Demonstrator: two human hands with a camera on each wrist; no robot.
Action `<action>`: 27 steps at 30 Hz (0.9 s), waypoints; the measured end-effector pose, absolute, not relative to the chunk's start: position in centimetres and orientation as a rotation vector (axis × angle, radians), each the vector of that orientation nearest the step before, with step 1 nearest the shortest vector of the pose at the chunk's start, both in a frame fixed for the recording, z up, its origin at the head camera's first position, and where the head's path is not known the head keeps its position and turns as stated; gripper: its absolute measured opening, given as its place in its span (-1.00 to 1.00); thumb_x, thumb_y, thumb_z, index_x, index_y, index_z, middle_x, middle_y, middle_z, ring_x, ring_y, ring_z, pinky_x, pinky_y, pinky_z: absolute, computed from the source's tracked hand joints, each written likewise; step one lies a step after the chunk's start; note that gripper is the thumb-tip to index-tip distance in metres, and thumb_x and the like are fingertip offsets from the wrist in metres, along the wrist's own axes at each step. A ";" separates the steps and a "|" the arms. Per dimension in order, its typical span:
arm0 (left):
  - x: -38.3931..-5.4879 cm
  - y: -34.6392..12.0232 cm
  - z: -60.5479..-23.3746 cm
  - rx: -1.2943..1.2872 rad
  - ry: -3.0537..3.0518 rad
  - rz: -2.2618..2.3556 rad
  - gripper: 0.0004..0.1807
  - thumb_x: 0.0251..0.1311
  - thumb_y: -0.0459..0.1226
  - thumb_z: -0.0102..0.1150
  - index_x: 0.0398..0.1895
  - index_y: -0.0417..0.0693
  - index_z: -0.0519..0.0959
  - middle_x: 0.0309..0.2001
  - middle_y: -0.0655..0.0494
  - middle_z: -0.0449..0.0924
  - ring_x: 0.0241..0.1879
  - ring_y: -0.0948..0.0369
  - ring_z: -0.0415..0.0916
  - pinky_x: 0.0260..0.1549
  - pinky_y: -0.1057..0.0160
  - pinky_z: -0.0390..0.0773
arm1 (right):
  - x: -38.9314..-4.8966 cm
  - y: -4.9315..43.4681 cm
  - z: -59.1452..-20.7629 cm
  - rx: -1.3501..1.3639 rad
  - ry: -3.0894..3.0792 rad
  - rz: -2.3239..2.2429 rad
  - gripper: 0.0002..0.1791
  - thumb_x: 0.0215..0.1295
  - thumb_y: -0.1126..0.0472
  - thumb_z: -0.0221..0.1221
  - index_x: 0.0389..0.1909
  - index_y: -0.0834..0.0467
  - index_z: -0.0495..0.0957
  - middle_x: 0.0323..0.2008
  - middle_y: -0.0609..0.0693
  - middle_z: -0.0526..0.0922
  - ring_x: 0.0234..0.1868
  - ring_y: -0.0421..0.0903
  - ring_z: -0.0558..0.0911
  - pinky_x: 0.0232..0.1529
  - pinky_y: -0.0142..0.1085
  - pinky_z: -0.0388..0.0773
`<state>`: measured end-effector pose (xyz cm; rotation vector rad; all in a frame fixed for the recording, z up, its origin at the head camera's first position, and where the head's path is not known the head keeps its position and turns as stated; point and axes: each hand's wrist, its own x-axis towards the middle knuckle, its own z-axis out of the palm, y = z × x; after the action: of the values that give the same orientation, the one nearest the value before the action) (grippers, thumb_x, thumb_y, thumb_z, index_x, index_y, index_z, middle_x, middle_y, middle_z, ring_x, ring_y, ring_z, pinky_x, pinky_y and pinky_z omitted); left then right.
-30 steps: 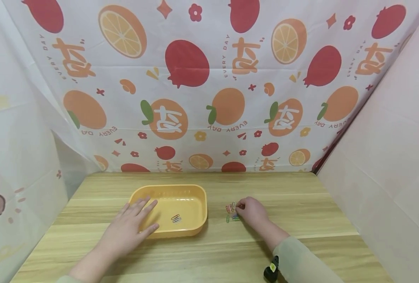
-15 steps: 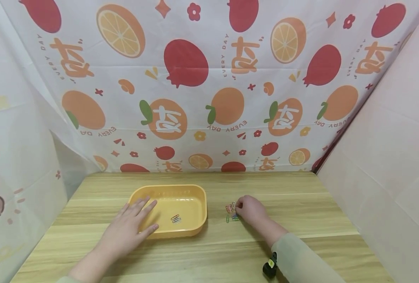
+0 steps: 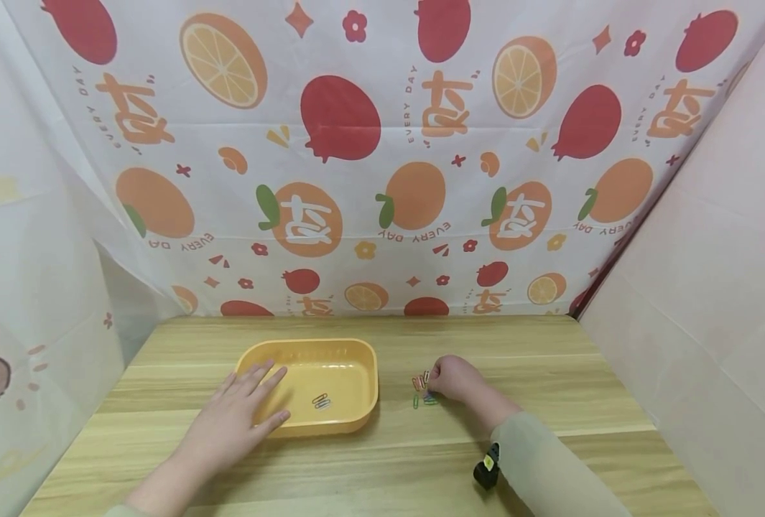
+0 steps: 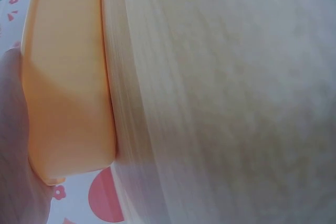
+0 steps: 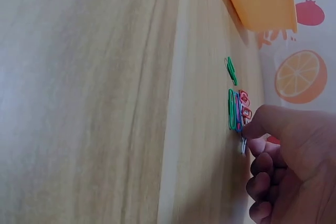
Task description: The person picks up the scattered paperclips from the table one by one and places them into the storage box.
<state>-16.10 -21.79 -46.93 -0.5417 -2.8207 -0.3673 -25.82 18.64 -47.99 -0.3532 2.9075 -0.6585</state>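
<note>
A yellow tray [image 3: 307, 373] stands left of centre on the table, with a few paper clips [image 3: 321, 402] lying on its floor. My left hand [image 3: 233, 413] rests over the tray's left rim, fingers spread and nearly straight; the left wrist view shows part of it beside the tray's orange-looking wall [image 4: 68, 77]. To the right of the tray, my right hand [image 3: 456, 379] is down at a small group of coloured paper clips. Its thumb and index finger pinch at a pale paper clip [image 5: 243, 146], largely hidden by the fingertips. Red clips [image 5: 245, 113] and a green clip [image 5: 231, 109] lie close by.
One green paper clip [image 3: 415, 402] lies slightly apart from the group, nearer the tray. A fruit-print cloth [image 3: 369, 179] hangs behind the wood-grain table [image 3: 382, 474], and pale cloths hang at both sides. A black strap [image 3: 487, 468] hangs by the right sleeve.
The right hand stays at the clip group, with its fingertips shifting slightly left and its wrist and sleeve moving a little up and left. The left hand and tray have not visibly moved.
</note>
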 end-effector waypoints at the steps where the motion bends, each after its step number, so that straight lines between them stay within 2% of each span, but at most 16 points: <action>1: -16.1 -21.8 -46.9 -0.542 -2.818 -0.368 -0.20 0.30 0.21 0.10 0.51 0.09 0.25 0.50 -0.08 0.15 0.47 -0.14 0.06 0.50 -0.03 -0.31 | -25.9 18.6 -48.0 -0.345 2.901 -0.660 -0.76 0.10 0.24 0.23 -0.67 0.05 0.41 -0.70 -0.18 0.38 -0.63 -0.22 0.34 -0.52 -0.37 0.29; 10: -16.2 -21.8 -47.0 -0.554 -2.808 -0.369 -0.20 0.29 0.21 0.12 0.51 0.11 0.25 0.49 -0.07 0.19 0.47 -0.13 0.08 0.50 0.03 -0.37 | -25.7 18.8 -48.3 -0.379 2.901 -0.689 -0.71 0.12 0.22 0.23 -0.68 0.05 0.34 -0.72 -0.17 0.31 -0.65 -0.22 0.30 -0.54 -0.38 0.24; 22: -16.3 -21.8 -47.0 -0.559 -2.803 -0.371 -0.21 0.28 0.20 0.14 0.50 0.09 0.27 0.48 -0.07 0.20 0.46 -0.13 0.09 0.50 -0.06 -0.26 | -25.3 19.9 -49.2 -0.467 2.953 -0.773 -0.81 0.24 0.17 0.32 -0.55 -0.01 0.60 -0.53 -0.22 0.54 -0.45 -0.24 0.48 -0.30 -0.28 0.50; 27: -16.3 -21.9 -47.0 -0.559 -2.808 -0.379 -0.21 0.29 0.20 0.13 0.51 0.11 0.26 0.49 -0.07 0.19 0.47 -0.13 0.08 0.50 -0.04 -0.29 | -25.3 20.3 -49.8 -0.486 2.983 -0.795 -0.88 0.25 0.12 0.35 -0.47 -0.02 0.69 -0.44 -0.24 0.58 -0.40 -0.29 0.50 -0.27 -0.30 0.54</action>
<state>-16.31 -21.86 -47.04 -0.5590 -2.8083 -0.3788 -25.25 20.34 -49.83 -0.4858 2.9830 -0.7953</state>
